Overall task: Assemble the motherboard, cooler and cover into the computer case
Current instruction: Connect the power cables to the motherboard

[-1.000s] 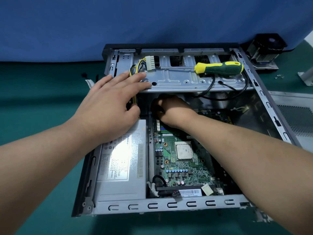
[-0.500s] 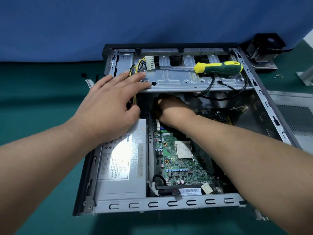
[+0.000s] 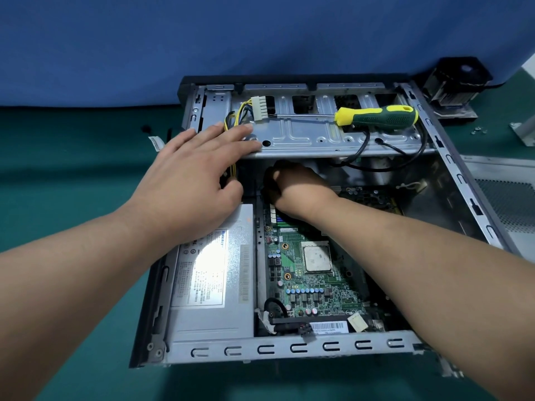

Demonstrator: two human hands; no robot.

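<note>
- Two hands of yours are in the head view, both reaching into the open computer case (image 3: 451, 157), which lies flat on the green table (image 3: 72, 157).
- Your left hand (image 3: 191, 183) lies palm down with fingers straight and spread; the fingertips rest on the near edge of the metal drive tray (image 3: 318, 140), the thumb hangs beside a bundle of yellow and black wires (image 3: 233, 169).
- Your right hand (image 3: 295, 186) is tucked under that tray at the far end of the motherboard (image 3: 307, 287). Its fingers curl down into shadow; I cannot tell whether they grip anything.
- Motherboard: green, seated in the case floor to the right of the grey power supply (image 3: 214, 285), with the bare square processor (image 3: 317, 257) showing near its middle.
- Screwdriver (image 3: 376, 115), yellow and green handle, lies across the top of the tray, its shaft pointing left toward a white connector (image 3: 260, 108).
- Cooler (image 3: 454, 88): black fan on a finned block, standing on the table outside the case, beyond its far right corner.
- Cover (image 3: 506, 198): grey perforated panel lying flat on the table just right of the case.
- Few small screws (image 3: 479, 130) lie on the table near the cooler.
</note>
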